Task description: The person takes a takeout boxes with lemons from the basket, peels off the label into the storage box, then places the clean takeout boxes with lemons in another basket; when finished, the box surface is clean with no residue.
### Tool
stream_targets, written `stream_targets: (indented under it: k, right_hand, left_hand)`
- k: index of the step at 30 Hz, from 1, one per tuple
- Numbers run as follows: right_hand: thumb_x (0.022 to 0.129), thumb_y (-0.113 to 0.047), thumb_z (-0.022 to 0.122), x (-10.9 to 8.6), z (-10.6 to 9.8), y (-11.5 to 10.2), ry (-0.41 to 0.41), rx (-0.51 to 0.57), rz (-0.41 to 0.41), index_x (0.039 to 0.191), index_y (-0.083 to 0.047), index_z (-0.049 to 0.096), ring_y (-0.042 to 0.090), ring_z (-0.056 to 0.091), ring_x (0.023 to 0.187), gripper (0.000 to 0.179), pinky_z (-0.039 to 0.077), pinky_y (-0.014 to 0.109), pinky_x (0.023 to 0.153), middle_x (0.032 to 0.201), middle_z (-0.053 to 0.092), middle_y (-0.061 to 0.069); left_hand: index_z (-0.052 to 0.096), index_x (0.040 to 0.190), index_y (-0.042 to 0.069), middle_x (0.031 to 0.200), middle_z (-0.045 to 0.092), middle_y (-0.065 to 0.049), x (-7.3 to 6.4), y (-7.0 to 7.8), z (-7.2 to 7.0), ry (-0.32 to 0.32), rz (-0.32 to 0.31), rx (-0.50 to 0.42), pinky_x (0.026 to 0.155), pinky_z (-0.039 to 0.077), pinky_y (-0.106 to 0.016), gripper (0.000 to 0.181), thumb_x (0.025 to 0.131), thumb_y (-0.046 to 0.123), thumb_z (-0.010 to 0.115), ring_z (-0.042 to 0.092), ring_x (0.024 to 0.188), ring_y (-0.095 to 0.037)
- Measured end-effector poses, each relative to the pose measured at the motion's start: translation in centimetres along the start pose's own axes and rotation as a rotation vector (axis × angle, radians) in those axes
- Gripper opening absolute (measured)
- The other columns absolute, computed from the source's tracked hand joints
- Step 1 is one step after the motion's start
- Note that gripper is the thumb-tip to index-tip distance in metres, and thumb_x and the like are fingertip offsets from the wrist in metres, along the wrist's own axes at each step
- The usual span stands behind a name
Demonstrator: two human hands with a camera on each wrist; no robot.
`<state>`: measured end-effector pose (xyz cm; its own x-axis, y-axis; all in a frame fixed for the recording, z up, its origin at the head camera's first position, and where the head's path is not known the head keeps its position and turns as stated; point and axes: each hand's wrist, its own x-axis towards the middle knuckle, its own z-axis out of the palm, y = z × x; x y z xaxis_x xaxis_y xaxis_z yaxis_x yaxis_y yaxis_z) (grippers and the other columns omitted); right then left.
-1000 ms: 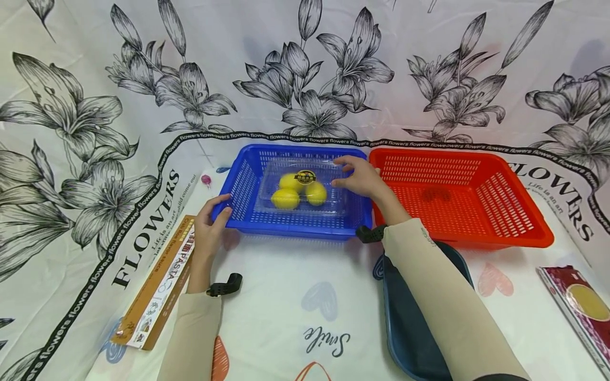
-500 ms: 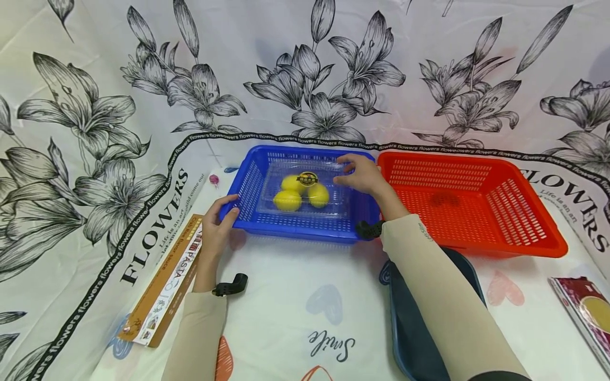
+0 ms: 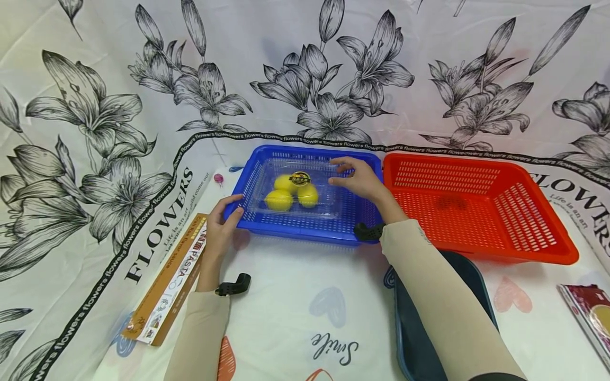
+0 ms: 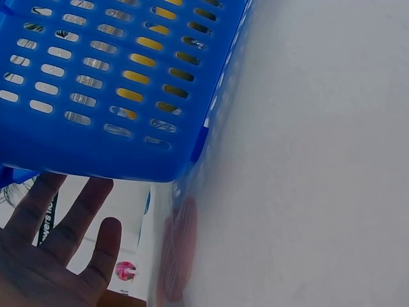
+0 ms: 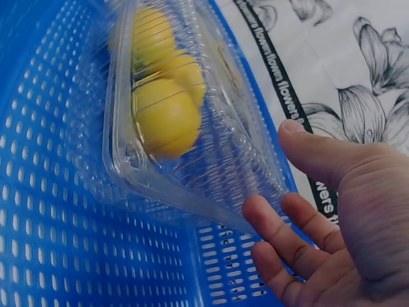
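While the box (image 3: pixel 301 179) lies in the basket (image 3: pixel 295 233), neither hand clasps it

Head view: lemons (image 3: pixel 279 200) show inside the box; the left hand (image 3: pixel 220 222) touches the basket's left rim, and the right hand (image 3: pixel 361 181) is at the box's right end.

Left wrist: the fingers are spread, tips at the rim; light, steady contact should keep the basket from sliding.

Right wrist: thumb and fingers stand apart beside the box, contact unclear; keeping it level would likely stop the lemons rolling.

A pale, flower-printed backdrop (image 3: pixel 286 26) stands behind a white, heart-printed surface (image 3: pixel 281 296).
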<state>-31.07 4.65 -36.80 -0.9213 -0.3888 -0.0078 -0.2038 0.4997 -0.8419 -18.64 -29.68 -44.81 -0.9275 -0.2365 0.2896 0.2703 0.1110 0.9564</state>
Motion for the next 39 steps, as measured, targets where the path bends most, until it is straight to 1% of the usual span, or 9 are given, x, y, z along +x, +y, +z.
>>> stream_targets:
  k: [3, 9, 12, 17, 21, 27, 31, 35, 39]
  right_hand:
    - [0.093, -0.022, 0.076, -0.04, 0.00, 0.38, -0.021, 0.019, -0.003, 0.146, -0.016, 0.056, 0.038, 0.058, 0.120, 0.058, 0.051, 0.053, 0.102, 0.145, 0.055, 0.018]
    - [0.094, -0.020, 0.075, -0.33, 0.06, 0.29, -0.070, 0.046, -0.007, 0.149, -0.014, 0.053, 0.043, 0.048, 0.135, 0.059, 0.045, 0.060, 0.110, 0.155, 0.045, 0.017]
    - [0.094, -0.021, 0.075, -0.25, 0.26, 0.48, -0.076, 0.057, 0.030, 0.150, -0.016, 0.052, 0.044, 0.043, 0.141, 0.061, 0.041, 0.061, 0.114, 0.159, 0.041, 0.015]
    - [0.093, -0.029, 0.075, 0.00, 0.63, 0.87, -0.096, 0.027, 0.106, 0.154, -0.024, 0.045, 0.040, 0.036, 0.148, 0.068, 0.038, 0.061, 0.117, 0.164, 0.035, 0.010]
    - [0.093, -0.034, 0.075, 0.22, 0.77, 1.02, -0.121, 0.021, 0.135, 0.156, -0.028, 0.040, 0.037, 0.033, 0.149, 0.072, 0.040, 0.061, 0.115, 0.164, 0.034, 0.010]
    - [0.095, -0.034, 0.073, 0.33, 0.69, 0.84, -0.169, 0.069, 0.142, 0.158, -0.030, 0.036, 0.036, 0.052, 0.133, 0.074, 0.055, 0.052, 0.100, 0.156, 0.041, 0.015]
    - [0.097, -0.033, 0.071, 0.28, 0.68, 0.67, -0.204, 0.097, 0.162, 0.158, -0.031, 0.031, 0.036, 0.063, 0.116, 0.073, 0.058, 0.047, 0.094, 0.148, 0.048, 0.018]
    - [0.097, -0.031, 0.070, 0.33, 0.74, 0.62, -0.216, 0.121, 0.177, 0.158, -0.030, 0.030, 0.035, 0.068, 0.105, 0.072, 0.060, 0.046, 0.089, 0.140, 0.055, 0.019]
    - [0.097, -0.029, 0.070, 0.37, 0.75, 0.67, -0.200, 0.159, 0.187, 0.156, -0.030, 0.034, 0.031, 0.068, 0.092, 0.069, 0.061, 0.046, 0.085, 0.133, 0.060, 0.018]
  left_hand:
    - [0.061, 0.134, 0.002, 0.138, 0.060, -0.020, -0.01, 0.12, 0.02, -0.006, -0.002, 0.017, 0.086, 0.059, -0.024, 0.035, 0.100, 0.008, 0.059, 0.066, 0.105, -0.018]
    - [0.061, 0.134, 0.001, 0.136, 0.060, -0.022, -0.08, 0.35, 0.05, -0.007, -0.005, 0.005, 0.085, 0.059, -0.025, 0.035, 0.100, 0.006, 0.058, 0.066, 0.104, -0.021]
    - [0.061, 0.133, -0.001, 0.135, 0.060, -0.023, -0.13, 0.35, 0.15, -0.006, -0.003, -0.019, 0.083, 0.060, -0.025, 0.035, 0.099, 0.004, 0.058, 0.067, 0.101, -0.020]
    - [0.060, 0.134, -0.002, 0.136, 0.060, -0.022, -0.08, 0.28, 0.23, -0.011, 0.004, -0.011, 0.084, 0.058, -0.021, 0.035, 0.100, 0.004, 0.058, 0.066, 0.103, -0.018]
    - [0.060, 0.134, -0.001, 0.136, 0.060, -0.022, -0.02, 0.16, 0.17, -0.009, 0.001, -0.009, 0.084, 0.059, -0.023, 0.034, 0.100, 0.006, 0.058, 0.066, 0.103, -0.021]
    - [0.061, 0.133, -0.001, 0.134, 0.061, -0.018, 0.12, -0.06, 0.00, 0.000, 0.013, -0.022, 0.086, 0.059, -0.027, 0.034, 0.099, 0.006, 0.059, 0.065, 0.104, -0.023]
    - [0.061, 0.133, 0.001, 0.135, 0.061, -0.013, 0.10, -0.01, -0.06, 0.005, 0.010, -0.013, 0.087, 0.058, -0.026, 0.034, 0.099, 0.006, 0.059, 0.064, 0.105, -0.021]
    - [0.061, 0.133, 0.001, 0.135, 0.061, -0.015, 0.13, 0.09, -0.01, -0.001, 0.010, -0.009, 0.086, 0.058, -0.025, 0.035, 0.099, 0.008, 0.059, 0.065, 0.105, -0.022]
    - [0.061, 0.134, 0.002, 0.136, 0.061, -0.016, 0.17, 0.06, 0.07, -0.009, 0.006, -0.008, 0.086, 0.059, -0.026, 0.035, 0.100, 0.009, 0.059, 0.065, 0.106, -0.025]
